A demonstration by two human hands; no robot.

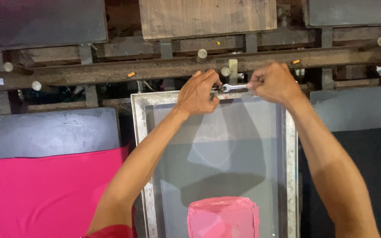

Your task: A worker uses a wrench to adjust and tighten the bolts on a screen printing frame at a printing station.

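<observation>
A metal-framed printing screen [140, 128] lies in front of me, its mesh grey and translucent. My right hand [275, 83] grips the handle of a small silver wrench [231, 87] at the frame's far edge. My left hand [199, 93] pinches the wrench's head end, where it meets a fastening on the frame; the fastening itself is hidden by my fingers. A pink squeegee or ink blob [223, 217] rests on the mesh near the bottom.
A rusty steel rail [111, 70] with round pegs runs across behind the screen. A grey pallet [45, 132] with pink cloth [49, 194] lies left, a dark pallet [367, 145] right. A wooden board [207, 17] sits at the top.
</observation>
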